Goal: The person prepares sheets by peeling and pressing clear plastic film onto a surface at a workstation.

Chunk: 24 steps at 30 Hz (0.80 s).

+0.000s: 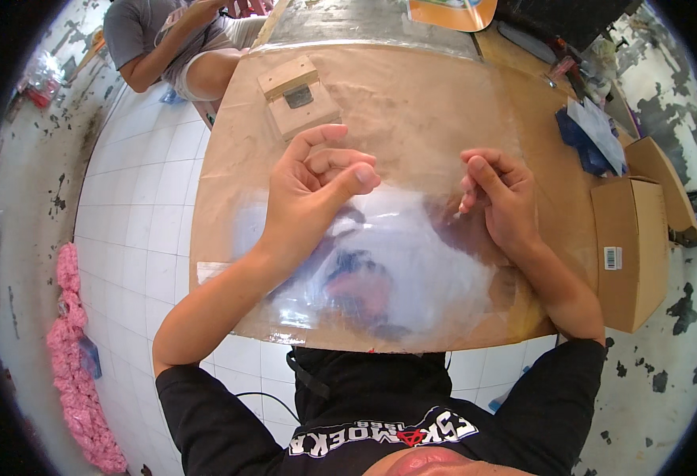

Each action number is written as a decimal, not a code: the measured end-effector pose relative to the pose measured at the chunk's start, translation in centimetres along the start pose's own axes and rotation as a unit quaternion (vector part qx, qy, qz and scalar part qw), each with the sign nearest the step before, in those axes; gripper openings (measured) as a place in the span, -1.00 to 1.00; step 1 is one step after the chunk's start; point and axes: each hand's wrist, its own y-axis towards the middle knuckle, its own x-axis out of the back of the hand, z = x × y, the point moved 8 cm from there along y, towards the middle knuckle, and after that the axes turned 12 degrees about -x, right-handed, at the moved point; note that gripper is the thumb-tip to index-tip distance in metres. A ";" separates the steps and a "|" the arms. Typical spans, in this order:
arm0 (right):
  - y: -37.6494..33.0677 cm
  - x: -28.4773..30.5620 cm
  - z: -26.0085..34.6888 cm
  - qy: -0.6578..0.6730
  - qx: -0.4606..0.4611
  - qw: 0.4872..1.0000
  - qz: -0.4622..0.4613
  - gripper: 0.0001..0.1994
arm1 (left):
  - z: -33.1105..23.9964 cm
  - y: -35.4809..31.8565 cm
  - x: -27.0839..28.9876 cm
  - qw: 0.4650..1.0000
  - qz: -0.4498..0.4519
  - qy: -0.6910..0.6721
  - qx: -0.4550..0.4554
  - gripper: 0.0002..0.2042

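Above the middle of the table, my left hand [317, 178] is raised, its thumb drawn in against the curled fingers while the index finger arches higher. My right hand [503, 194] hovers to its right, with thumb and index finger pressed together. Whatever either pinch holds is too small or too clear to make out. Both hands are apart from each other and above a glossy, see-through sheet [412, 270] on the brown table cover [412, 95]. Beyond my left hand sits a small wooden block fixture [305, 115] with a metal plate set in it.
An open cardboard box [630, 246] stands at the table's right side, near a blue item with white paper [598, 139]. Another person [166, 40] sits at the far left. A pink ruffled thing [83, 381] lies along the left wall. Dark equipment [566, 28] is at the far right.
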 end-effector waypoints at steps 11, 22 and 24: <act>-0.6 0.0 0.3 -0.004 0.021 1.000 0.004 -0.82 | -1.4 0.6 1.0 0.996 -0.008 -0.068 -0.053 -0.66; -0.6 0.0 0.2 -0.014 0.020 1.000 0.016 -0.83 | -0.8 0.3 1.5 0.996 -0.030 0.064 -0.046 -0.81; -0.3 0.7 0.0 0.026 0.011 1.000 -0.010 -0.83 | -1.0 0.3 1.7 0.995 -0.040 0.071 -0.056 -0.81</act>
